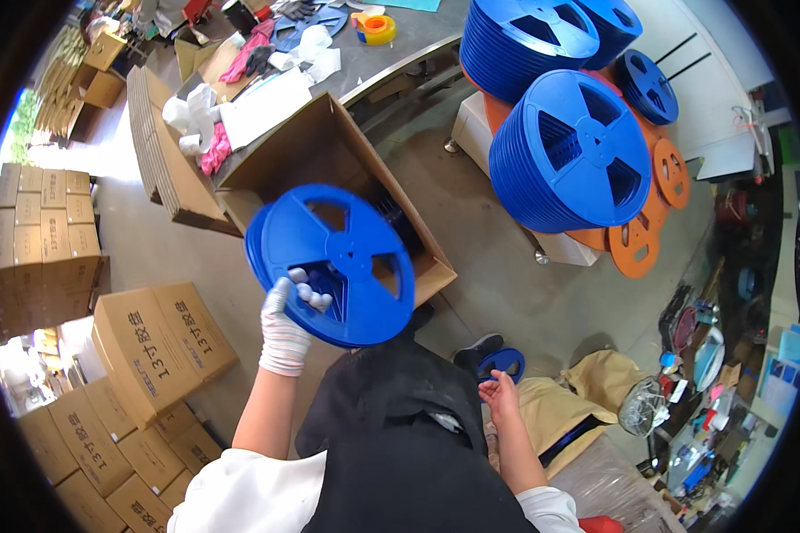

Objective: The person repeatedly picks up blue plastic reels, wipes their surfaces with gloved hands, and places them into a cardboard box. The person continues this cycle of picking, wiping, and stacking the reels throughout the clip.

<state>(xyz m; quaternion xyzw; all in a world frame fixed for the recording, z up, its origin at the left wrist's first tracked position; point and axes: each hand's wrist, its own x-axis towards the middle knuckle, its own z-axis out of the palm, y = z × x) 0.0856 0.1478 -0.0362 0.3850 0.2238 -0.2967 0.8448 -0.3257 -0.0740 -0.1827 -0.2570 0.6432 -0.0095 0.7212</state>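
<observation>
My left hand (286,330), in a white striped glove, grips a blue plastic reel (361,242) by one of its cut-out openings, the fingertips showing through it. A second blue edge behind suggests more than one reel in the grip. The reel is held over the near side of an open cardboard box (329,133), hiding part of it; dark round shapes show inside. Away to the right, my bare right hand (502,397) is open with its fingers loosely bent, holding nothing. Just beyond it, a small blue disc (502,362) lies by my shoe.
Tall stacks of blue reels (587,151) stand on an orange-topped stand at the right. Folded cardboard (169,160) leans beside the box. Closed cartons (164,342) are piled at left. A grey worktable (409,35) holds tape and gloves; brown sacks (556,404) lie at lower right.
</observation>
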